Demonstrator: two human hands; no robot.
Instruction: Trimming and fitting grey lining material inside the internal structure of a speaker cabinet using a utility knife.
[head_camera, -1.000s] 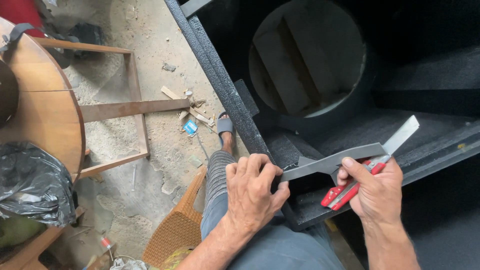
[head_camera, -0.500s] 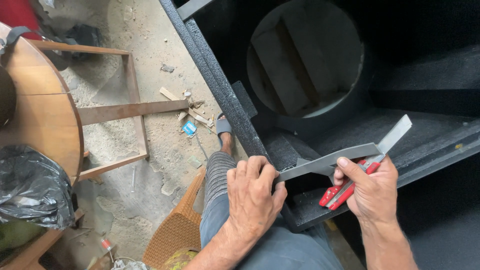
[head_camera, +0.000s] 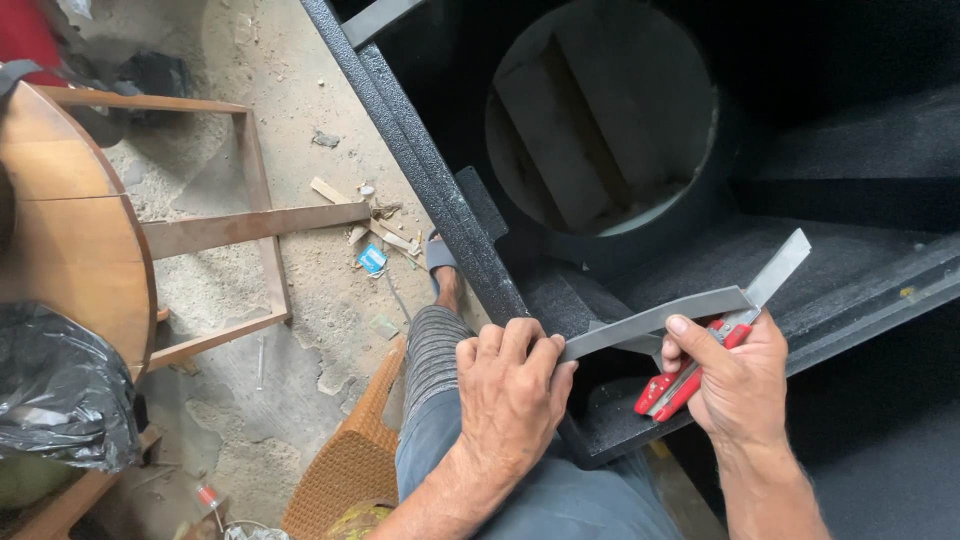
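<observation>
Left hand (head_camera: 512, 388) is closing its fingers around the near end of a grey strip (head_camera: 655, 320), gripping it against the edge of the black textured box (head_camera: 440, 200). The strip is running up and to the right, across to the right hand (head_camera: 738, 382).

Right hand is holding a red-handled utility knife (head_camera: 690, 378), thumb pressing on the strip's far end; the long blade (head_camera: 780, 266) is sticking out past the strip, angled upward. Whether the blade is touching the strip cannot be told.

The box is showing 1 large round opening (head_camera: 605, 120) above the hands.

Person is sitting on a woven wicker seat (head_camera: 345, 465), 1 sandalled foot (head_camera: 440, 262) beside the box. To the left, a round wooden table (head_camera: 70, 240) is carrying a black plastic bag (head_camera: 55, 395). Wood scraps (head_camera: 375, 225) are lying on the sandy floor (head_camera: 300, 120).
</observation>
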